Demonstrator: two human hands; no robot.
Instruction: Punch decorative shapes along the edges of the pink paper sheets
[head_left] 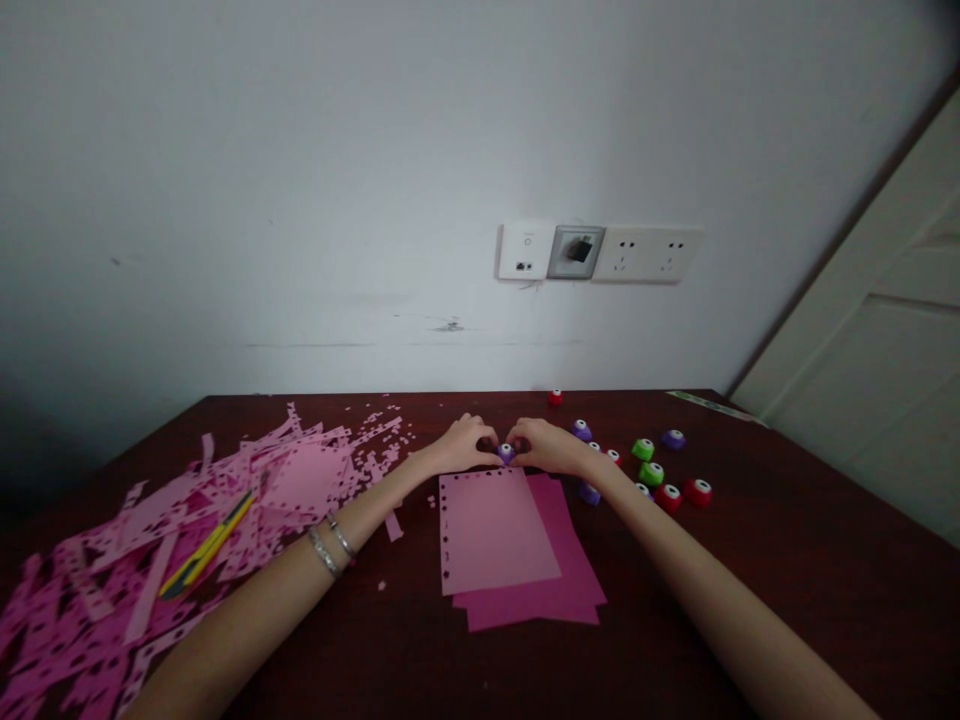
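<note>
Between my two hands sits a small purple craft punch (505,454) at the far edge of a light pink paper sheet (499,530). My left hand (466,445) pinches the punch from the left, and my right hand (541,443) grips it from the right. Small punched holes run down the sheet's left edge and along part of its far edge. Darker pink sheets (574,560) lie beneath it, sticking out to the right and toward me. Whether the paper is inside the punch's slot is hidden by my fingers.
Several punches in red (698,491), green (652,474) and purple (673,439) stand to the right. A pile of pink paper strips (105,590) covers the left, with a yellow utility knife (206,550) on it. A patterned strip (716,407) lies at the back right, before the wall.
</note>
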